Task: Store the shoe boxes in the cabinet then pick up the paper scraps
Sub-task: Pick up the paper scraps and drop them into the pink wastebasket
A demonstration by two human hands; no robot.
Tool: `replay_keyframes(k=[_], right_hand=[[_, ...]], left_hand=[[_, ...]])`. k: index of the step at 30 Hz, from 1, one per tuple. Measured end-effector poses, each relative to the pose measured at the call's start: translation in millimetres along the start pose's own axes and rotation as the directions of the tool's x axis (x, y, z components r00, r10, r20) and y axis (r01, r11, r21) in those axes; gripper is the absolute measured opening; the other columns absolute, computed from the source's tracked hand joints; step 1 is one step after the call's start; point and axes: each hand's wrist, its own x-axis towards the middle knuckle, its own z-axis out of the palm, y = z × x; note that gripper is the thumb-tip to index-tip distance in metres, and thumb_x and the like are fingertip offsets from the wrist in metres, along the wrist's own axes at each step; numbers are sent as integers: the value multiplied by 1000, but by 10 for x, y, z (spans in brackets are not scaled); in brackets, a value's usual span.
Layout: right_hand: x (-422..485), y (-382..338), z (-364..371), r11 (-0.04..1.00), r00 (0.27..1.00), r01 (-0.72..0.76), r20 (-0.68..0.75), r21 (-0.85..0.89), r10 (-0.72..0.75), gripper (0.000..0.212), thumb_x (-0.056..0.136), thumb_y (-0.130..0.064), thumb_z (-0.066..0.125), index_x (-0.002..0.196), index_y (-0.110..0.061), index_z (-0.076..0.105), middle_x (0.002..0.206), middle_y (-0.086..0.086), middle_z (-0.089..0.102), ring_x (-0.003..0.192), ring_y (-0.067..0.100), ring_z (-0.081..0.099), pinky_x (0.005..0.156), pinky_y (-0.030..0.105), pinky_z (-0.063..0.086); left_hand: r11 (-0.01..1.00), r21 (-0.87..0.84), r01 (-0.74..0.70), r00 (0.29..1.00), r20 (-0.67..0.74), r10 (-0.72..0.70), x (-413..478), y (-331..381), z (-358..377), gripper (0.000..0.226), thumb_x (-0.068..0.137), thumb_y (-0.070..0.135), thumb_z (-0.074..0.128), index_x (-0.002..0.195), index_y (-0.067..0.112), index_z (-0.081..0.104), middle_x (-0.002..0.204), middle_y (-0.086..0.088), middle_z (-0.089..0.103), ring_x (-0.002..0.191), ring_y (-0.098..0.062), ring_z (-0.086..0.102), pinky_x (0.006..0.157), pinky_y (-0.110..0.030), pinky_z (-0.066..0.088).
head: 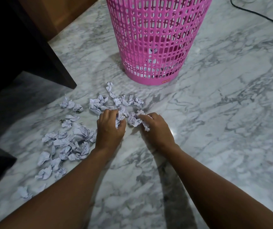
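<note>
Both forearms reach forward, low over the marble floor, toward the basket. The left hand, knuckles up, curls its fingers round a crumpled scrap. The right hand beside it pinches another wad. More scraps, white, crumpled and dark-printed, lie strewn in front of the basket and to its near left. A few show through the holes low in the pink basket.

Grey-veined white marble floor, glossy; dark furniture left; brown wood panel behind; black cable top right.
</note>
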Motion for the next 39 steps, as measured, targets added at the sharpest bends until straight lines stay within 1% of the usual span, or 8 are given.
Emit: replay_keyframes(k=[7,13,16,19,23,29,35,39], right_hand=[[250,-127,-203,967,985,-135,-80,214,155,37,81,-9,72,115,-21,73,101,12,67,92,24,63,76,3,35],[283,-307,49,994,989,47,136,98,-60,46,79,-20,72,124,-27,67,110,9,63,100,28,60,80,27,45],[185,-269,150,993,979,113,167,20,-115,47,83,-35,56,129,-31,62,118,5,60,105,28,58,83,36,52],[156,-238,192,993,987,118,109,-17,-115,42,86,-35,63,128,-30,63,132,3,58,113,26,56,88,33,51],[165,-219,266,987,980,158,126,-3,-157,35,85,-29,70,120,-22,68,113,6,63,100,30,58,78,36,50],[140,-245,204,992,996,13,89,126,-24,39,78,-21,76,117,-22,70,114,7,65,100,28,60,82,33,50],[307,-203,27,943,974,-167,-103,287,204,40,74,3,76,113,-6,72,107,15,67,97,25,64,82,-1,34],[548,-170,-109,962,977,-137,-130,238,171,43,74,1,76,115,-11,72,109,15,68,99,23,63,85,2,34]], left_hand=[[980,183,73,988,123,-97,-269,-115,122,21,83,28,51,99,16,59,116,-7,53,105,-31,47,85,-43,40],[972,225,71,989,107,-98,-288,-119,164,20,82,21,64,98,12,58,107,-10,56,96,-33,50,80,-43,42],[970,233,65,993,84,-86,-297,-137,176,23,82,24,61,99,9,59,108,-11,57,96,-33,52,79,-43,44],[977,209,45,996,64,-60,-282,-124,157,26,84,31,49,96,10,58,105,-9,57,94,-32,52,77,-42,44],[965,256,53,998,27,-62,-298,-95,129,22,81,33,54,94,16,57,107,-4,57,105,-32,50,86,-44,38],[967,252,24,1000,4,-26,-245,-45,57,36,79,35,62,110,17,64,123,-10,54,130,-35,43,103,-48,30],[968,252,2,993,115,-32,-289,-67,-161,80,70,74,54,137,29,50,156,-14,26,150,-33,10,114,-56,22],[946,323,16,900,408,-154,-395,-95,-164,126,47,103,39,152,47,0,160,-6,-27,145,-23,-30,120,-52,-5]])
